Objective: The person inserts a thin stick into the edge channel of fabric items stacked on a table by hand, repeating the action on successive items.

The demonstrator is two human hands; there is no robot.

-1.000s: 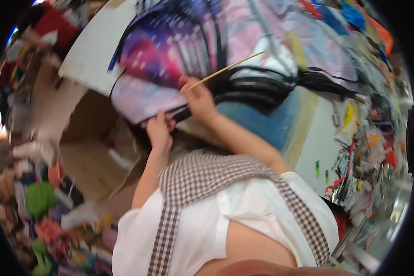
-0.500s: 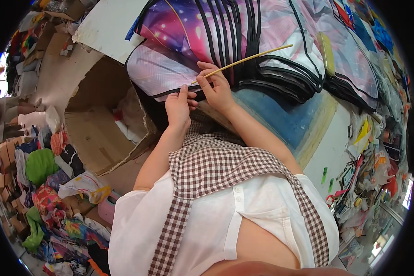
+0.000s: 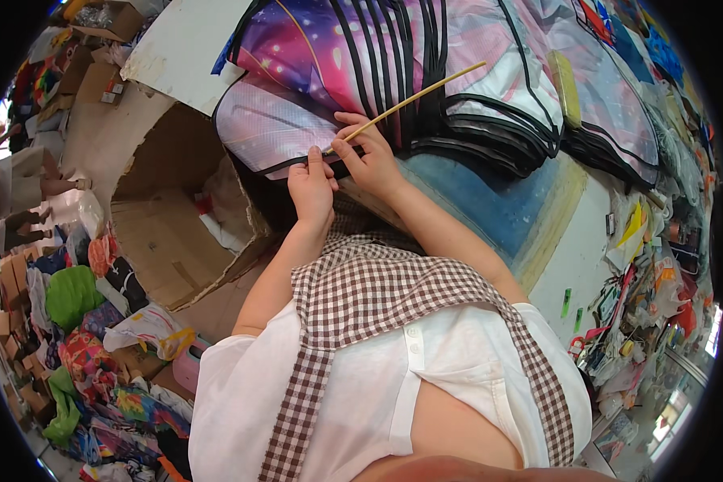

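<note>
A printed pink and purple fabric piece (image 3: 269, 120) with black edge binding lies in front of me. My left hand (image 3: 308, 191) pinches its bound near edge between thumb and fingers. My right hand (image 3: 375, 166) grips a thin yellowish stick (image 3: 426, 91) between thumb and fingers. The lower tip of the stick meets the binding beside my left thumb; the other end slants up to the right over the cloth. More black-edged pieces (image 3: 490, 128) of similar print lie layered in a stack to the right of the hands.
Under the stack is a blue board (image 3: 482, 201) on a white table (image 3: 566, 265). An open cardboard box (image 3: 161, 241) stands to the left. A yellow block (image 3: 566, 88) rests on the fabric. Mixed bags and cloth, including a green bundle (image 3: 74, 294), cover the left floor.
The stick's lower tip has moved down and left, closer to my left thumb at the binding. Both hands keep their hold. More of a person shows at the far left.
</note>
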